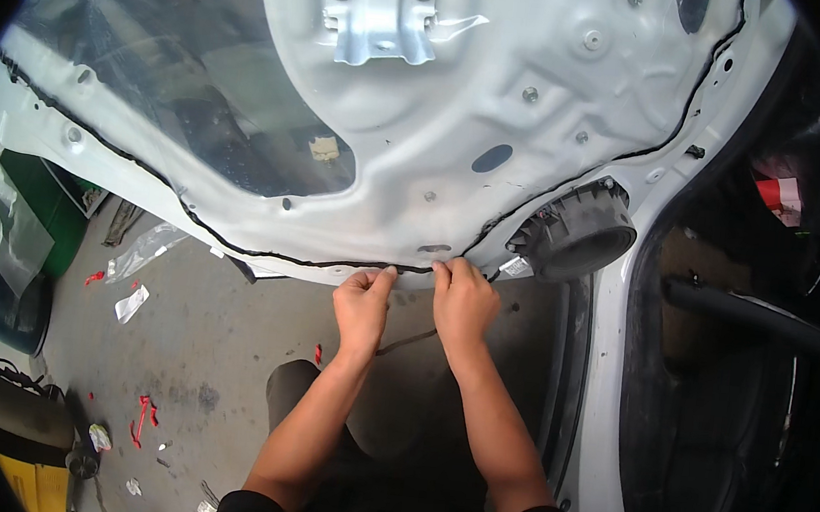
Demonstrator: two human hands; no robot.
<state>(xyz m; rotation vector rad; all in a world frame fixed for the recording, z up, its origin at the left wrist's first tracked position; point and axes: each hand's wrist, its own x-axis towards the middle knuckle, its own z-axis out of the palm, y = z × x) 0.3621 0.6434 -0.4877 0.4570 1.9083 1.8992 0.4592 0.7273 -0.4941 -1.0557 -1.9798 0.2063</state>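
Observation:
A black sealing strip (276,258) runs along the lower part of a bare car door panel (386,195) and climbs up its right side. Both my hands are at the bottom edge of the door, a small gap apart. My left hand (362,301) is closed, fingers curled, its thumb tip on the strip. Beside it, my right hand (464,306) pinches the same strip where it bends upward toward a round black speaker (584,238). The pads of my fingers are partly hidden.
A silver bracket (383,21) is screwed to the upper panel, right of a large window-like opening (236,111). Red scraps (143,418) and white litter (131,303) lie on the concrete floor. The car's door sill (601,423) stands to the right. A green bin-like object (49,211) is at the left.

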